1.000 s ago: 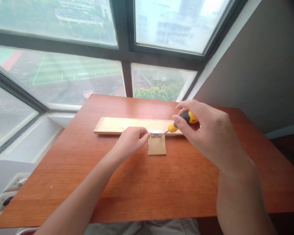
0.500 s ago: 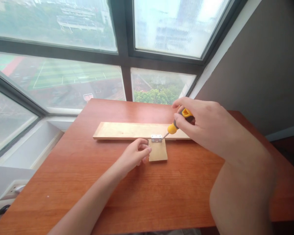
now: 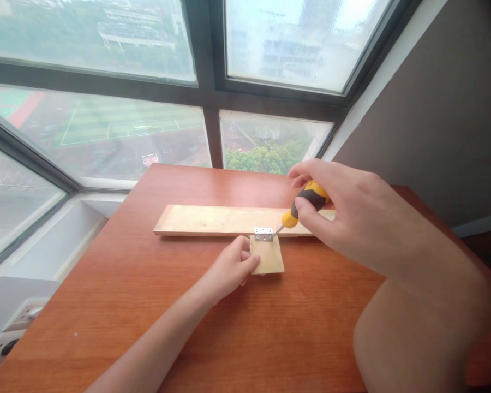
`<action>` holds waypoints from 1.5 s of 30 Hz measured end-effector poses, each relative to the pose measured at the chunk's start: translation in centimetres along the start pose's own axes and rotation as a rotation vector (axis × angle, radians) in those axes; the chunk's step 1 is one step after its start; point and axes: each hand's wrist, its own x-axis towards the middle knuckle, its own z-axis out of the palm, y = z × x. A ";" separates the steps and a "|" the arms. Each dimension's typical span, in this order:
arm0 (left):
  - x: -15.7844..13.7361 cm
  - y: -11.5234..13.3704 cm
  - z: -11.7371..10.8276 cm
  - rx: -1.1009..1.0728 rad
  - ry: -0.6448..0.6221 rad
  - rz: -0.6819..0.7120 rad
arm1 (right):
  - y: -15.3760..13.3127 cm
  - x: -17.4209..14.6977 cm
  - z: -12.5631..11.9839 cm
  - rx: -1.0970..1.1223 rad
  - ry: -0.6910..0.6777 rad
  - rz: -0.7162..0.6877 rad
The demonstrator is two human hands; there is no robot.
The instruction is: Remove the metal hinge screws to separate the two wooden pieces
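A long pale wooden board (image 3: pixel 204 219) lies across the table. At its front edge sits a silver metal hinge (image 3: pixel 264 234), one leaf on the board and the other on a small thin wooden piece (image 3: pixel 269 257). My left hand (image 3: pixel 237 262) pinches the left side of that small piece, thumb on top and fingers partly hidden beneath. My right hand (image 3: pixel 339 210) holds a yellow and black screwdriver (image 3: pixel 306 203), tilted, with its tip at the right end of the hinge. Whether the tip sits in a screw is too small to tell.
The reddish-brown wooden table (image 3: pixel 303 338) stands against large windows with dark frames (image 3: pixel 209 98). Wall sockets (image 3: pixel 8 344) are at the lower left. A grey wall (image 3: pixel 442 120) rises on the right.
My left thumb has moved onto the small wooden piece, whose near edge appears slightly raised. The fingers of my right hand have opened somewhat around the screwdriver's handle, which has turned.
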 end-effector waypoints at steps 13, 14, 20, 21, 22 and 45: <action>0.3 -0.6 0.0 -0.048 -0.017 0.031 | 0.7 0.4 0.2 0.084 -0.023 0.043; 0.3 -0.7 0.0 -0.045 -0.016 0.034 | 0.9 0.3 0.2 0.109 -0.031 0.026; 0.2 -0.6 0.1 -0.048 0.018 0.017 | 1.1 0.8 0.6 0.004 0.059 0.130; 0.1 -0.5 0.1 -0.051 0.032 0.016 | 1.0 1.0 0.8 0.004 0.076 0.130; 0.1 -0.5 0.2 -0.054 0.049 0.019 | 0.9 1.2 0.9 0.011 0.098 0.119; 3.3 3.0 -1.8 -0.045 0.022 -0.030 | 1.7 2.2 2.6 0.023 0.190 0.134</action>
